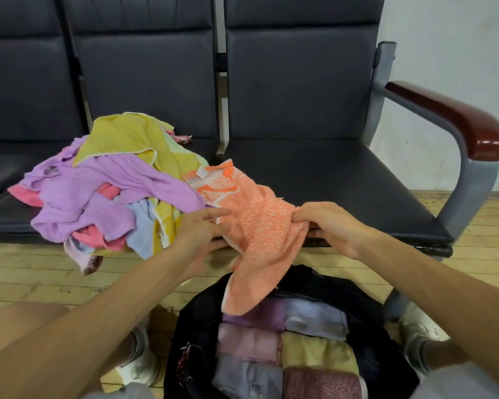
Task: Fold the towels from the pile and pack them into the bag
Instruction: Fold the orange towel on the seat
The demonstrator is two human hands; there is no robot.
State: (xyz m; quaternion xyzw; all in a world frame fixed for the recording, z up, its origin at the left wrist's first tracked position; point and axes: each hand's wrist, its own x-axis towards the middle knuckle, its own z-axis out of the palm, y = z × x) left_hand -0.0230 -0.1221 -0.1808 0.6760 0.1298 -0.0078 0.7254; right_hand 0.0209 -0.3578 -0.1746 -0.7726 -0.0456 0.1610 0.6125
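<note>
Nearest, an open black fabric bag (196, 318) sits on the floor, packed with folded lilac, pale blue, yellow and pink towels (314, 349) in two rows. Above it hangs the orange terry towel with a white leaf-pattern band and a white label (260, 226). Its long axis runs from the labelled far end on the seat edge towards the person, and the near end droops over the bag's mouth. The left hand (202, 228) pinches its left edge and the right hand (329, 226) pinches its right edge. Beyond lies a rumpled pile of lilac, yellow, pink and blue towels (104, 182) on the dark padded bench (329, 174).
</note>
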